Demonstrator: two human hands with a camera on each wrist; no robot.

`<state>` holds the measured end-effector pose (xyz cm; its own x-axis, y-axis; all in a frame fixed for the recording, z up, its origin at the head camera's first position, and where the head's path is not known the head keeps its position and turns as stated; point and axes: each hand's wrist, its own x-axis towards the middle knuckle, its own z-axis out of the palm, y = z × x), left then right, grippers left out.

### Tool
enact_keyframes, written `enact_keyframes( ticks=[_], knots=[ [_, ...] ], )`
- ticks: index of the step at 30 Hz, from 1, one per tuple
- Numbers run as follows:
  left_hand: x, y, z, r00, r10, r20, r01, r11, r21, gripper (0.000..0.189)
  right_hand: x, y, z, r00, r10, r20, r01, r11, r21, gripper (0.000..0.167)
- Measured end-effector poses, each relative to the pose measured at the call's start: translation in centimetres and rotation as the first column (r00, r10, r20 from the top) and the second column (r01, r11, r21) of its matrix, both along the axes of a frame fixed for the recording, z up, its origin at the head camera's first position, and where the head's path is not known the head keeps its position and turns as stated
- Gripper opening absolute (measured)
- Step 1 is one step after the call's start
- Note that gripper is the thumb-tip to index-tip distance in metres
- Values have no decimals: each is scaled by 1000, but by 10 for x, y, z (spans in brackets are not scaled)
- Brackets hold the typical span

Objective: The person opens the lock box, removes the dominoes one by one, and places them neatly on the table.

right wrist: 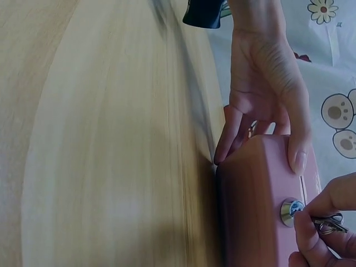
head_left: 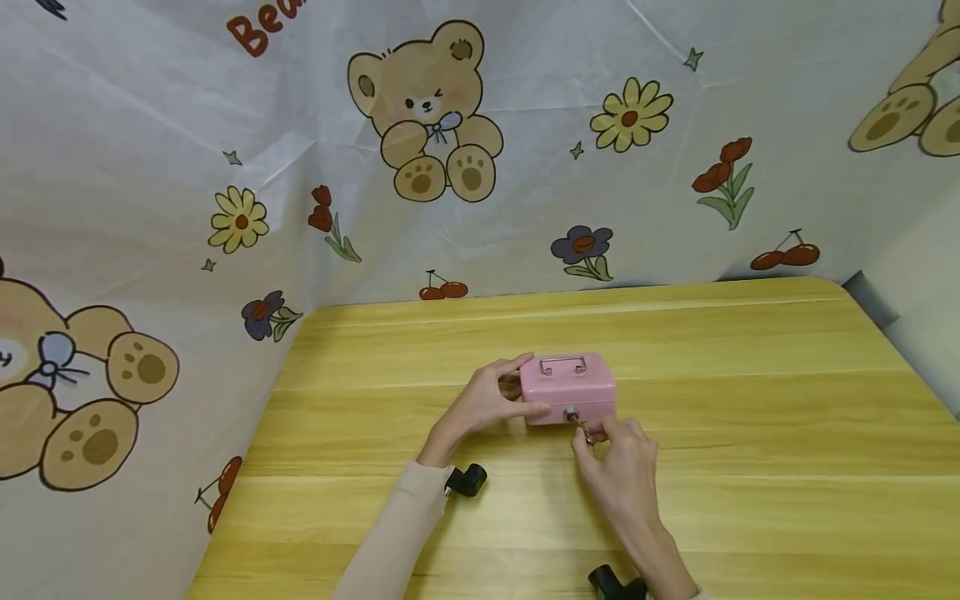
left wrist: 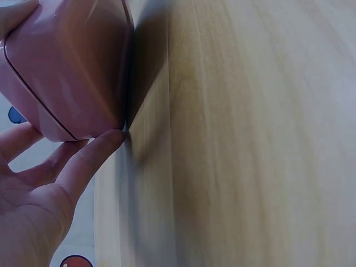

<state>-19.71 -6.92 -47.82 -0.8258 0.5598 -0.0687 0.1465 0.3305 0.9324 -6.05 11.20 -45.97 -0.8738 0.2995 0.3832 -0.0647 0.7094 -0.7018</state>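
Presently, left hand (head_left: 480, 404) at left end of pink box (head_left: 567, 385), fingers clamped round it; box rests on desk (head_left: 750, 467); lock (head_left: 571, 413) on box's front; key (head_left: 584, 431) at lock, pinched in fingers of right hand (head_left: 622, 465).

A wood-grain table (head_left: 765, 433), yellow-toned with paler streaks, spreads beneath both hands and reaches well past them on either side and beyond. Its far corners are rounded. Directly on it stands a pink box (head_left: 555, 387), upright, with the left hand (head_left: 483, 398) against its left end and the right hand (head_left: 622, 462) at its front. A soft shadow (left wrist: 146, 146) falls on the tabletop beside the left hand's fingertips.
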Motion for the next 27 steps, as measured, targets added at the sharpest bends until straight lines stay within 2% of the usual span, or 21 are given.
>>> enact_keyframes(
  ticks=[6, 10, 15, 22, 27],
  knots=[
    [-1, 0, 0, 1000, -9, 14, 9, 1000, 1, 93, -3, -6, 3, 999, -15, -49, 20, 994, 103, 8],
    [-1, 0, -1, 1000, -10, 18, 10, 1000, 4, 93, -6, -10, 4, 999, -23, -43, 29, 987, 161, 11],
    [0, 0, -1, 1000, -24, 15, 24, 999, 25, 92, -9, -14, 4, 999, -31, -17, 33, 982, 184, 15],
    [4, 2, 0, 1000, -14, -6, 14, 999, 30, 94, -9, -11, 1, 998, -54, 23, 47, 968, 245, 17],
    [4, 2, 0, 1000, -16, -7, 16, 999, 33, 94, -7, -10, -1, 998, -56, 23, 49, 973, 228, 24]
  ],
)
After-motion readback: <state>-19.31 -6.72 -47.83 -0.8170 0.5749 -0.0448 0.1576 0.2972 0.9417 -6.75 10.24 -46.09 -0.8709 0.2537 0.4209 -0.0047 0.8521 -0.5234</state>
